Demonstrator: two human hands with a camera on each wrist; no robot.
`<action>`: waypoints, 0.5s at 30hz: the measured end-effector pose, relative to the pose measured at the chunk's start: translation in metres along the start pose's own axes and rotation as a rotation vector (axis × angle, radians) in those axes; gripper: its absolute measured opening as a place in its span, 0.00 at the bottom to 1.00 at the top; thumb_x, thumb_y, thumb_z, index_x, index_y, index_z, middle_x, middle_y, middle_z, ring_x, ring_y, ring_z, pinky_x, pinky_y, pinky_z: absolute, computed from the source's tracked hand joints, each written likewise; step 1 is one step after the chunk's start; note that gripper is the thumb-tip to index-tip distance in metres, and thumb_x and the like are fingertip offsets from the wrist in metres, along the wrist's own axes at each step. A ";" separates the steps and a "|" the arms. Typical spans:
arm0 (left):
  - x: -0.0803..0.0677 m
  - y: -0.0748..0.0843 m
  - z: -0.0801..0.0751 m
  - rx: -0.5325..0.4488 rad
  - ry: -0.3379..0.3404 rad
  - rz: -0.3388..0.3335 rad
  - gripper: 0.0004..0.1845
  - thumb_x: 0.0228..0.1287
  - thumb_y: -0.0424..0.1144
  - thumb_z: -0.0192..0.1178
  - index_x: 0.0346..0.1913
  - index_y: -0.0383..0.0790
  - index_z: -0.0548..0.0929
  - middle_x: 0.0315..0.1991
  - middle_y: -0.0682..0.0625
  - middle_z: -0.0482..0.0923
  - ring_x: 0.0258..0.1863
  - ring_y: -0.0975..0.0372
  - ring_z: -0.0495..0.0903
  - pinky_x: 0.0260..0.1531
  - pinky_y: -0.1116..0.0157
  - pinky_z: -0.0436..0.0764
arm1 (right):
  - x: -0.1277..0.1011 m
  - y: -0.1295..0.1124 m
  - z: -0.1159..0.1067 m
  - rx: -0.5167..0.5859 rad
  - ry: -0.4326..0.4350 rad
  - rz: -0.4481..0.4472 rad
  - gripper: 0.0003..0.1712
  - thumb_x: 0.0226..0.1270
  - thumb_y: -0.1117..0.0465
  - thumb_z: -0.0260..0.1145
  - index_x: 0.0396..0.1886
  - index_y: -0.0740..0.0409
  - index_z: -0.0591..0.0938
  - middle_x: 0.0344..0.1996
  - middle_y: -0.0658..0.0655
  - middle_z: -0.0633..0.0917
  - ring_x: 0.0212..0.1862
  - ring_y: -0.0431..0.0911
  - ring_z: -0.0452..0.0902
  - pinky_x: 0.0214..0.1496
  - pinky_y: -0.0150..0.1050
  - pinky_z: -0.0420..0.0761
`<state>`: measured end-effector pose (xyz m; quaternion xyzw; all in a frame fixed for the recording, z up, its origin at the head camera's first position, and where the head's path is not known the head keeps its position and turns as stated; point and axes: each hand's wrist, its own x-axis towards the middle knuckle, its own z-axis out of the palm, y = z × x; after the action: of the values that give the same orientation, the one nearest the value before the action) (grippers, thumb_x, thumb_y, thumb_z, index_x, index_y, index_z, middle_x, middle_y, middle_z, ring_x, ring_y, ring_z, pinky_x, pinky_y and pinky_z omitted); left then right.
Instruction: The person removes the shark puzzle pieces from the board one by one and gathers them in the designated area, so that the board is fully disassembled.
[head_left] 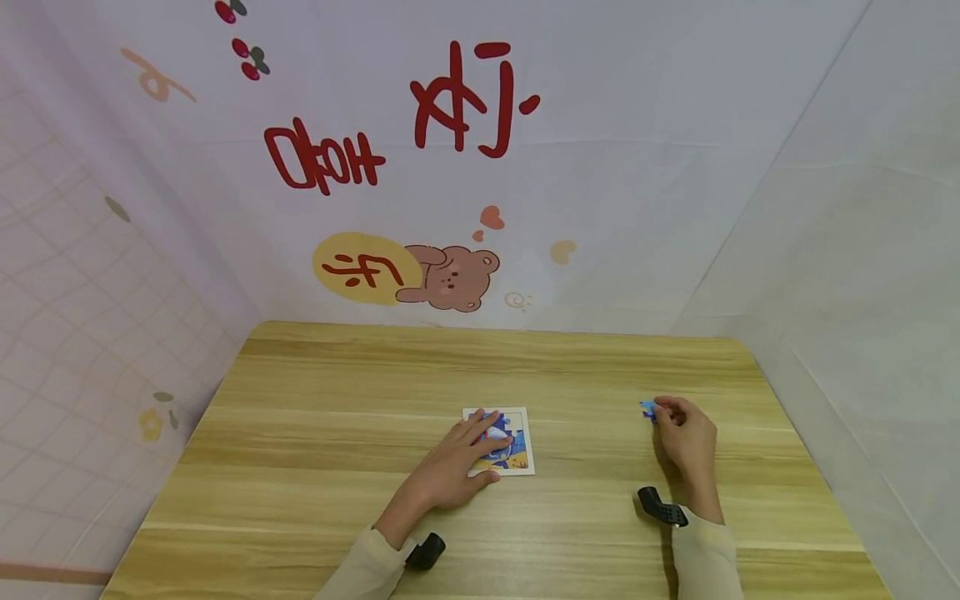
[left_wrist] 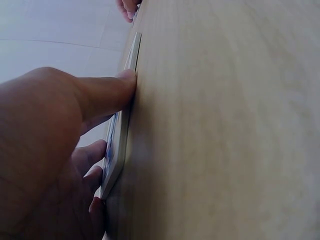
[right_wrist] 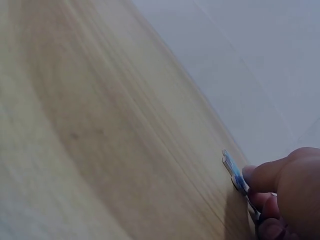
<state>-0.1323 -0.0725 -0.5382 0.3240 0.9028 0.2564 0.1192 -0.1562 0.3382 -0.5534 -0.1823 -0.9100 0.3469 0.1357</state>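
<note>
Puzzle piece [head_left: 647,408] pinched in right hand [head_left: 686,435] in head view, puzzle board [head_left: 530,454] under left hand [head_left: 446,468], fingers spread, left wrist view with thumb at board's edge, right wrist view with piece jutting past thumb tip

We have the desk [head_left: 337,400] before us, the far wall [head_left: 637,167] along its back edge, the left wall [head_left: 75,350] and right wall [head_left: 862,292] at its sides. Around the desk's middle lies the puzzle board [head_left: 529,450], with our left grip [head_left: 453,468] across its left part. Well to the board's right, about level with its far edge, we hold the puzzle piece [head_left: 648,409] at the left tip of our right grip [head_left: 686,437]. One wrist device [head_left: 426,552] sits right of our left sleeve [head_left: 367,567]; the other wrist device [head_left: 658,505] sits left of our right sleeve [head_left: 705,554].
</note>
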 end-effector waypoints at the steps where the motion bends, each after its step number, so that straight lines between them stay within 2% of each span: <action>1: 0.000 0.000 0.000 -0.001 0.000 0.000 0.29 0.76 0.52 0.58 0.76 0.56 0.70 0.85 0.52 0.48 0.85 0.52 0.43 0.82 0.47 0.50 | 0.000 0.000 0.000 0.004 -0.003 0.011 0.13 0.75 0.55 0.65 0.49 0.58 0.88 0.34 0.56 0.84 0.33 0.38 0.71 0.32 0.25 0.69; 9: -0.001 -0.001 0.000 -0.006 0.004 0.005 0.29 0.76 0.53 0.58 0.76 0.57 0.70 0.84 0.52 0.48 0.85 0.52 0.44 0.82 0.47 0.51 | -0.001 -0.002 -0.002 0.025 -0.034 0.060 0.18 0.77 0.49 0.62 0.53 0.55 0.87 0.38 0.56 0.84 0.35 0.38 0.72 0.31 0.27 0.71; 15: -0.002 -0.002 -0.001 -0.016 0.019 0.024 0.29 0.75 0.53 0.60 0.76 0.56 0.71 0.84 0.51 0.50 0.84 0.51 0.45 0.81 0.46 0.54 | -0.003 -0.008 -0.002 0.056 -0.002 0.042 0.16 0.76 0.51 0.64 0.53 0.55 0.88 0.43 0.60 0.88 0.34 0.28 0.72 0.32 0.23 0.73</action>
<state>-0.1327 -0.0755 -0.5384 0.3315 0.8978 0.2680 0.1101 -0.1545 0.3324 -0.5464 -0.1970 -0.8960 0.3754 0.1324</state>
